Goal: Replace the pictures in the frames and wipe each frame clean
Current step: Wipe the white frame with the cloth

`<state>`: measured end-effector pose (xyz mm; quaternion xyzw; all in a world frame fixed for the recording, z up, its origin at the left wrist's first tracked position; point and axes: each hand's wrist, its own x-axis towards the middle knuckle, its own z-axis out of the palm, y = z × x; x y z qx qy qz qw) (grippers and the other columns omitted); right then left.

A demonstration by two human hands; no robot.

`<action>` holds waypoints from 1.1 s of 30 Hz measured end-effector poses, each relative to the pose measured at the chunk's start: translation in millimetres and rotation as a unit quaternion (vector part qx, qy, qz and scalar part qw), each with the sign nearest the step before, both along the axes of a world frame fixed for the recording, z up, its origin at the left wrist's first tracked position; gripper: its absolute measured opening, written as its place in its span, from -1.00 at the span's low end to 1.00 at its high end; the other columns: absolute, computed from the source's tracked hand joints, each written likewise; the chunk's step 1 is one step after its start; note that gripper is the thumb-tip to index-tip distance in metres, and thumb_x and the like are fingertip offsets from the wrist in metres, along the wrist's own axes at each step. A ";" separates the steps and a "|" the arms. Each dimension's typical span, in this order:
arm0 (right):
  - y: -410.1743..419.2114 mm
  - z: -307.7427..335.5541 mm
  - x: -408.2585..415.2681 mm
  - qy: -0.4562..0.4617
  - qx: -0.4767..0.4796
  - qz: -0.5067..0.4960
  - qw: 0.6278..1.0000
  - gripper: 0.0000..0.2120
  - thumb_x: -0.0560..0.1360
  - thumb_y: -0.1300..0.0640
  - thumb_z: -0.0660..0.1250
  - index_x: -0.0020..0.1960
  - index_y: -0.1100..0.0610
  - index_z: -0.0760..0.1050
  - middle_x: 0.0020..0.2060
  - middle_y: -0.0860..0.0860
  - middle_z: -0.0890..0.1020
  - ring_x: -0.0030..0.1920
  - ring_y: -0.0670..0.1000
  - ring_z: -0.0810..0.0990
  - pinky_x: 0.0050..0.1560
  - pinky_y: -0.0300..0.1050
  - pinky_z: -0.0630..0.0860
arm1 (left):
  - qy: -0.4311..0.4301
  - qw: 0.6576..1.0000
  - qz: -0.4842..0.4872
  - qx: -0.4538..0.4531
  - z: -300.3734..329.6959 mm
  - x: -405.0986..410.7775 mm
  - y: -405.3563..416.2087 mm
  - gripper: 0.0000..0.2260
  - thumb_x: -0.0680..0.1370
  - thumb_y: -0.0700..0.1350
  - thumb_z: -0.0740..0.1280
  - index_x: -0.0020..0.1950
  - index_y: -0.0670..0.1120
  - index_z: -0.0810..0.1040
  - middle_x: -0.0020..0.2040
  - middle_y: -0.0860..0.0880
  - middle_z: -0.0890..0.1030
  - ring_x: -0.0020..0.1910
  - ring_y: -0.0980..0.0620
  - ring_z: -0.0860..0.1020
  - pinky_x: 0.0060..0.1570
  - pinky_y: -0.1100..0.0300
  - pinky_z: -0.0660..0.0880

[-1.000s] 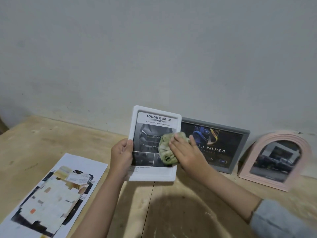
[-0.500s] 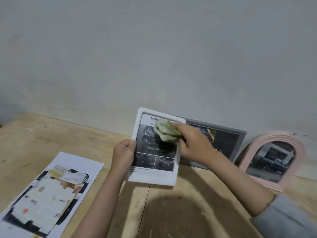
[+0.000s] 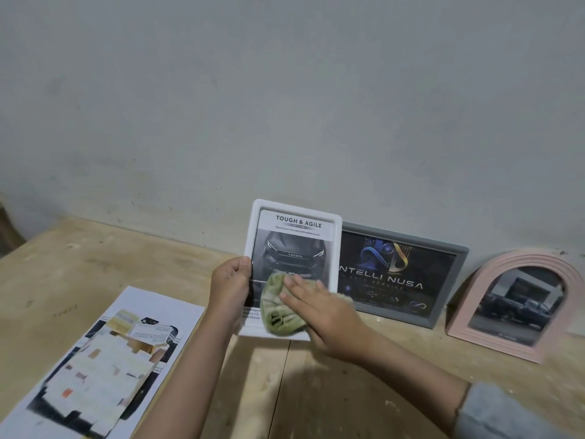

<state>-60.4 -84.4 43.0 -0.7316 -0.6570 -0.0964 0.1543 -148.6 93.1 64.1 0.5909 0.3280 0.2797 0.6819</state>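
In the middle of the picture the left hand (image 3: 229,288) holds a white picture frame (image 3: 292,264) upright by its left edge, thumb on the front and the other fingers curled round behind it. The frame's lower edge sits at or just above the desk (image 3: 95,261); which of the two cannot be told. The picture inside it shows the front of a dark car under the heading "TOUGH & AGILE".

The right hand (image 3: 323,312) lies over the frame's lower right part with straight, spread fingers, pressing a crumpled green cloth (image 3: 278,308) flat against the glass. The cloth covers the bottom of the car picture and reaches down to the frame's lower border. A grey sleeve (image 3: 500,413) shows at the lower right corner of the picture.

Just right of the white frame, partly behind it, a grey frame (image 3: 402,274) leans against the wall (image 3: 285,106), holding a dark picture with a blue and gold emblem and the letters "NTELLI NUSA". Further right, apart from it, a pink arched frame (image 3: 512,305) also leans on the wall, with a picture of a dark car before a building.

At the lower left a printed sheet (image 3: 104,362) lies flat on the desk with smaller loose pictures stacked on it.
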 end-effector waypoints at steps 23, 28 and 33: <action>10.9 25.7 27.0 -0.072 0.032 -0.039 0.996 -0.29 0.22 0.42 0.20 0.38 0.25 0.31 0.37 0.23 0.39 0.39 0.22 0.33 0.36 0.24 0.24 | -0.032 0.999 -0.014 0.027 3.6 -0.7 -2.3 -0.65 0.62 -0.18 0.18 -0.38 -0.14 0.29 -0.40 -0.07 0.25 -0.37 0.00 0.23 -0.29 0.14 0.23; -5.7 0.5 -3.5 0.032 -0.002 0.037 0.999 -0.32 0.25 0.46 0.28 0.36 0.16 0.37 0.35 0.11 0.45 0.37 0.07 0.39 0.30 0.19 0.39 | -0.023 1.000 0.001 -0.013 5.4 -0.5 -1.4 -0.68 0.63 -0.18 0.17 -0.29 -0.20 0.53 -0.35 -0.16 0.56 -0.34 -0.07 0.51 -0.23 0.03 0.51; -11.6 31.2 -7.6 0.273 -0.067 0.005 0.960 -0.52 0.41 0.41 0.18 0.25 0.06 0.51 0.15 -0.04 0.62 0.15 -0.12 0.55 0.14 -0.28 0.43 | -0.018 0.999 0.010 -0.039 0.7 -1.1 4.4 -0.68 0.63 -0.15 0.17 -0.19 -0.35 0.48 -0.28 -0.21 0.52 -0.26 -0.13 0.47 -0.16 -0.04 0.47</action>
